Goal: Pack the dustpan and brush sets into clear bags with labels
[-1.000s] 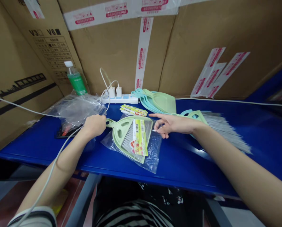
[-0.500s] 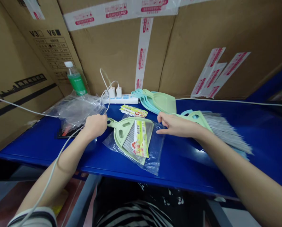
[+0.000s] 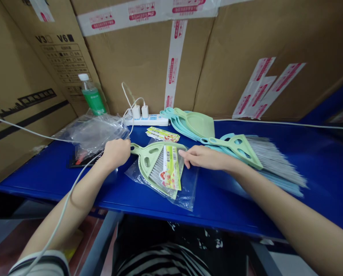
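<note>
A light green dustpan (image 3: 148,159) with a small brush and a colourful label card (image 3: 170,168) lies in a clear plastic bag (image 3: 185,188) on the blue table (image 3: 240,199). My left hand (image 3: 116,152) is closed around the dustpan's handle at its left end. My right hand (image 3: 205,158) rests on the bag's right side, fingers curled and pressed on the plastic next to the label card.
Stacked green and blue dustpans (image 3: 192,124) and hand brushes (image 3: 246,151) lie behind my right hand. A pile of clear bags (image 3: 92,132), a green bottle (image 3: 91,96), a power strip (image 3: 146,120), loose label cards (image 3: 162,134) and cardboard boxes (image 3: 148,57) stand behind.
My right hand went from the bag's upper right edge back down to the left, beside the label card. The left hand has stayed on the dustpan handle.
</note>
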`<state>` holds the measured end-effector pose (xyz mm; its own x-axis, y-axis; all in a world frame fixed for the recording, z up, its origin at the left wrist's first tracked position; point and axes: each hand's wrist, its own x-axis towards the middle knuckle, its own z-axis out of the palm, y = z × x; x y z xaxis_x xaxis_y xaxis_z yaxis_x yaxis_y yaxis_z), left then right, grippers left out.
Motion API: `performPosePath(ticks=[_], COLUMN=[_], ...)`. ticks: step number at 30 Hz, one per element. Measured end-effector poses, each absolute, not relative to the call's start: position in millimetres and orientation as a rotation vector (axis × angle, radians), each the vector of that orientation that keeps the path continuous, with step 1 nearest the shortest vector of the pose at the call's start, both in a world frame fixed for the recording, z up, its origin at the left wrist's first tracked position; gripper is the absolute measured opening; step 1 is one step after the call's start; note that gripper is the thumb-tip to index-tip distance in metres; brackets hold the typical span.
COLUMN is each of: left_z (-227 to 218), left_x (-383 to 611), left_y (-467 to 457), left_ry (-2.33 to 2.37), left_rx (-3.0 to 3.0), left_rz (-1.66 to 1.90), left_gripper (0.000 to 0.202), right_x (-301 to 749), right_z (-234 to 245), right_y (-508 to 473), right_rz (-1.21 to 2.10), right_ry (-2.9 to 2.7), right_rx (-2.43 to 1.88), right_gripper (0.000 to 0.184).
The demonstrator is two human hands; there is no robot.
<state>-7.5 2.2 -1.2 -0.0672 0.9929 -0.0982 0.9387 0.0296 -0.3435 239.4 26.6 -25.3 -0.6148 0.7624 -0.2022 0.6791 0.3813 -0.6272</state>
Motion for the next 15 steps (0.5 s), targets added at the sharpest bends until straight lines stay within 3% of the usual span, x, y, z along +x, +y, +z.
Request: performPosePath(ticks=[8, 15], left_z=[-1.5, -2.1], left_x=[-7.8, -8.7], left_y=[2.7, 3.2], left_ry=[-2.122, -2.121], left_rx=[-2.024, -2.025], left_rz=[0.493, 0.485], left_gripper=[0.042, 0.042], right_x=[234.5, 240.0], right_z=[-19.2, -21.8], right_y=[24.2, 27.8], right_rz=[1.062, 1.275], right_ry=[-2.393, -2.273], right_rx=[-1.427, -1.387], right_gripper=[0.033, 0.043])
